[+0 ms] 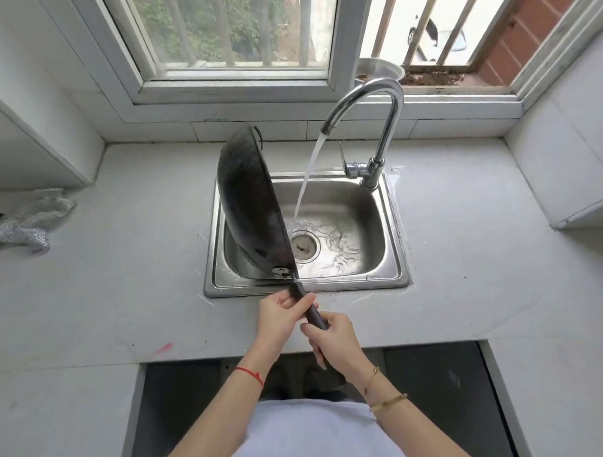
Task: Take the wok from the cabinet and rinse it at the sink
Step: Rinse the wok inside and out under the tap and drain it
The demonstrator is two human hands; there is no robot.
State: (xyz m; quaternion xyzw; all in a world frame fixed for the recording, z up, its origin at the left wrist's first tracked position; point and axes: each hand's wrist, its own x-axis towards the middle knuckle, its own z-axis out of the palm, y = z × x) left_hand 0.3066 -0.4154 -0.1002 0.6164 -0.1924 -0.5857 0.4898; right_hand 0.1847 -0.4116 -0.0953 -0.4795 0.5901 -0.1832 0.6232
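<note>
I have both hands clamped on the wok handle (311, 311): my left hand (279, 314) grips it nearer the pan, my right hand (334, 336) just behind it, the two almost touching, both hovering over the front strip of the desk (123, 268). Ahead of my hands the wok (251, 202) stands on edge, tipped nearly upright with its dark underside facing left, its lower rim down inside the left part of the sink (389, 232). The wok's far edge rises above the sink's back rim, close to the tiled ledge under the window (232, 42).

To the right of the wok the basin is open, with the drain (304, 247) just beside the wok's rim. The tap (375, 123) stands at the sink's back right corner and curves toward the wok; its water (308, 173) falls clear of the wok onto the basin floor by the drain.

Far left of my hands a crumpled silvery cloth (30, 220) lies on the desk. A metal bowl (380, 70) sits on the sill behind the tap.
</note>
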